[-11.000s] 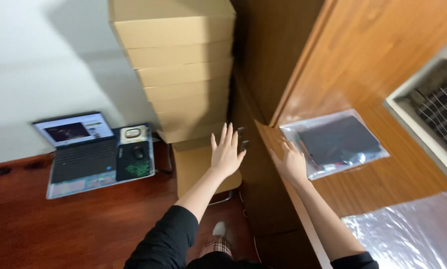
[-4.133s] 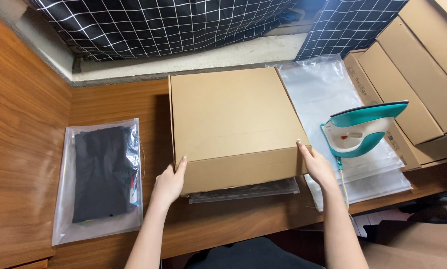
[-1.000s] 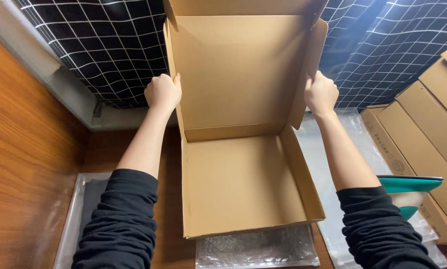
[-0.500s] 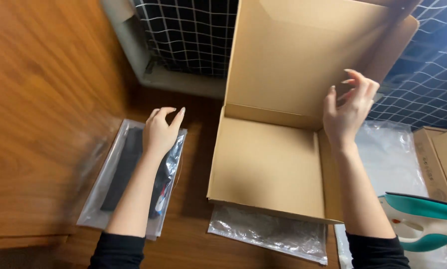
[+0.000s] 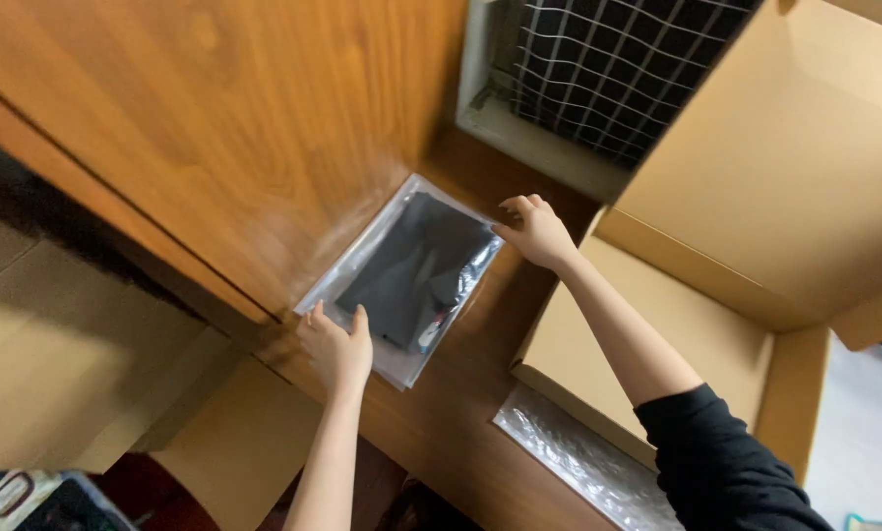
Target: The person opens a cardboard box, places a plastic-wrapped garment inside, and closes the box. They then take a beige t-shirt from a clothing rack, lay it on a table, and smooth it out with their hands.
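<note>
Both hands have left the carton's raised lid and now sit on the clear plastic bag (image 5: 411, 280), one at each end. Left hand (image 5: 336, 351) presses its spread fingers on the bag's near corner; whether that grip pinches the film cannot be told. Right hand (image 5: 539, 233) rests its fingertips on the bag's far corner, grip loose, fingers bent, not closed around anything. Bag is glossy, flat and rectangular, with a dark folded garment (image 5: 413, 265) inside; it lies on the wooden desk (image 5: 460, 383), tight against the varnished wood panel (image 5: 264, 128) on its left edge. Open cardboard box (image 5: 677, 344), matte brown, stands just beside the bag on its right, lid (image 5: 805, 187) upright. A strip of bare desk separates bag and box. Bubble wrap sheet (image 5: 578, 462) pokes out beneath the box's near edge. Checked dark fabric (image 5: 608, 69) hangs behind. Plain flat cartons (image 5: 116, 383) lie below the desk's edge at left.
</note>
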